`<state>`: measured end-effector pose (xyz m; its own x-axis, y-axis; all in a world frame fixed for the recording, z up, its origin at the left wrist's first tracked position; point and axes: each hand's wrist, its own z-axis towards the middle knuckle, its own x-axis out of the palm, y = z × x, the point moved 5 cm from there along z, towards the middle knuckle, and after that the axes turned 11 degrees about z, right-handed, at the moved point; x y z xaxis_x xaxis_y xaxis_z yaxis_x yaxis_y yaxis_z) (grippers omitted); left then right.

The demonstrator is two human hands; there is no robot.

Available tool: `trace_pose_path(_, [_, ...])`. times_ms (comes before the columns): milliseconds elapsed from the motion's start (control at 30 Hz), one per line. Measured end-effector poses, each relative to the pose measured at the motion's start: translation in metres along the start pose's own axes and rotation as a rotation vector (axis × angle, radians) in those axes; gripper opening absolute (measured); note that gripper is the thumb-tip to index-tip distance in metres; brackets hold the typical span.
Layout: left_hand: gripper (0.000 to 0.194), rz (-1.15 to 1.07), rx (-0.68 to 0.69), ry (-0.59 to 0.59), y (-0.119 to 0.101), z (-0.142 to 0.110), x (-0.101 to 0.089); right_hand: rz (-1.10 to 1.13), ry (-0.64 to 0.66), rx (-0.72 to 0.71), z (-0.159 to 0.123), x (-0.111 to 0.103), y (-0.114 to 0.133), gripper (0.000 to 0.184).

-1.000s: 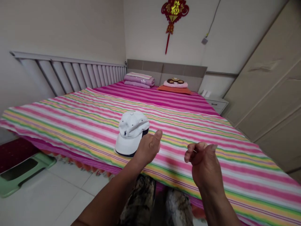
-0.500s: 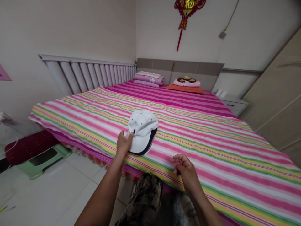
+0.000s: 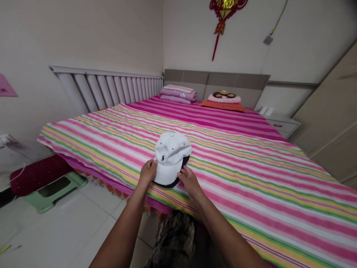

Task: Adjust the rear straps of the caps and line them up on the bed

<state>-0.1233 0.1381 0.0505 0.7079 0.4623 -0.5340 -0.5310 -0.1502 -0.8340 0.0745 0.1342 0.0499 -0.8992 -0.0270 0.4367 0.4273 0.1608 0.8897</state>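
Cap, white baseball type (image 3: pixel 171 150), with navy-edged brim (image 3: pixel 167 179), lying on striped bedspread (image 3: pixel 251 175), likely light and soft, best taken by the brim; left hand (image 3: pixel 147 173) and right hand (image 3: pixel 190 182) touch it, fingers (image 3: pixel 152 165) curved, grip unclear.

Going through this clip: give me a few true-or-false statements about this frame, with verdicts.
1. The left hand and right hand both touch the white cap. True.
2. The white cap rests on the floor tiles. False: it lies on the striped bedspread.
3. Folded pink bedding lies by the headboard. True.
4. The white cap's embroidered logo is red. False: the logo is dark.
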Motion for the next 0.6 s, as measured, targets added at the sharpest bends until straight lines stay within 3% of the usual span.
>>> trace_pose_path(100, [0.025,-0.09,-0.056,-0.066,0.0,-0.001,-0.006,0.025,-0.025,-0.004,0.001,0.001,0.0,0.045])
trace_pose_path(233, [0.053,-0.246,-0.114,-0.108,-0.009,-0.008,-0.014,0.055,0.004,-0.02,0.002,0.005,0.009,0.037])
trace_pose_path(467, [0.073,-0.741,-0.001,-0.094,-0.03,-0.027,-0.012,0.139,0.06,-0.185,-0.006,0.01,0.047,0.03])
trace_pose_path(533, [0.08,-0.802,0.075,-0.028,-0.034,-0.034,-0.006,0.164,0.106,-0.188,-0.013,0.004,0.059,0.026])
trace_pose_path(600, [0.082,-0.838,0.139,0.149,-0.039,-0.045,0.005,0.184,0.162,-0.178,-0.022,-0.008,0.069,0.03])
